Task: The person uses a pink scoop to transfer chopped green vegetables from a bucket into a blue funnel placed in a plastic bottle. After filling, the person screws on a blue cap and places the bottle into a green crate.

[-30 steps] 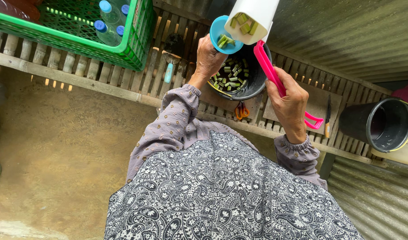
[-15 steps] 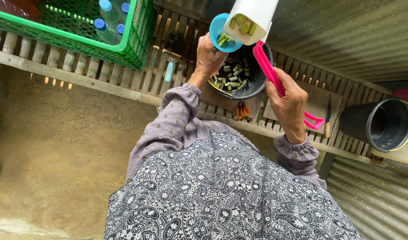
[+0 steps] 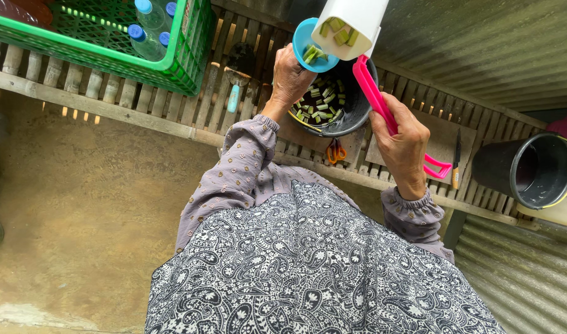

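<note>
Your right hand (image 3: 406, 145) grips the pink handle (image 3: 382, 105), tilting the white scoop (image 3: 351, 25) of green pieces (image 3: 339, 34) over the dark bowl (image 3: 348, 108), your left hand (image 3: 289, 77) clasps the blue cup (image 3: 313, 44) beside it; tip gently next.

Your 2 arms reach forward, both in loose lilac sleeves gathered at the wrist. Your left hand (image 3: 291, 80) is raised with the fingers curled shut, its back toward you. Your right hand (image 3: 404, 143) sits lower and nearer, fingers wrapped tight, wrist bent a little.
</note>
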